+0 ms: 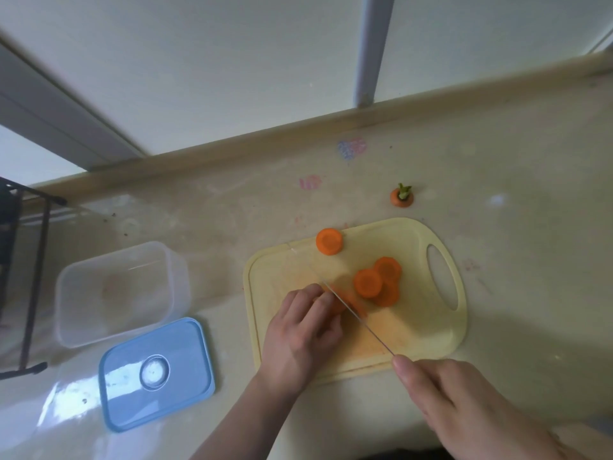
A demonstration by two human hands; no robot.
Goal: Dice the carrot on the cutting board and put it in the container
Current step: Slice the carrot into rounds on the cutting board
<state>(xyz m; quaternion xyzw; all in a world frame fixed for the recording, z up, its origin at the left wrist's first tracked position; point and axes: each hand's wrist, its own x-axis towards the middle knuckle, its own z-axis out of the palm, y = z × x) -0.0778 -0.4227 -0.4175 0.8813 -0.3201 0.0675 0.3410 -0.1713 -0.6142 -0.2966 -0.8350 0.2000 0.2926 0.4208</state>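
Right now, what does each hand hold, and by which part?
Left hand holds the carrot piece from above; right hand holds the knife by its hidden handle.

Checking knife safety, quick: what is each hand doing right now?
Left hand: fingers curled, holding the carrot piece on the cutting board.
Right hand: gripping the knife.

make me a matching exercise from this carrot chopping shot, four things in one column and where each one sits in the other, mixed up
Things:
1. blue lid
2. carrot top
3. clear container
4. lone carrot chunk

Places:
A. on the counter beyond the cutting board
B. at the board's far edge
C. on the counter left of the board, open
D. on the counter, nearer the person than the container

Pairs: 1-D, 2-A, 3-C, 4-B
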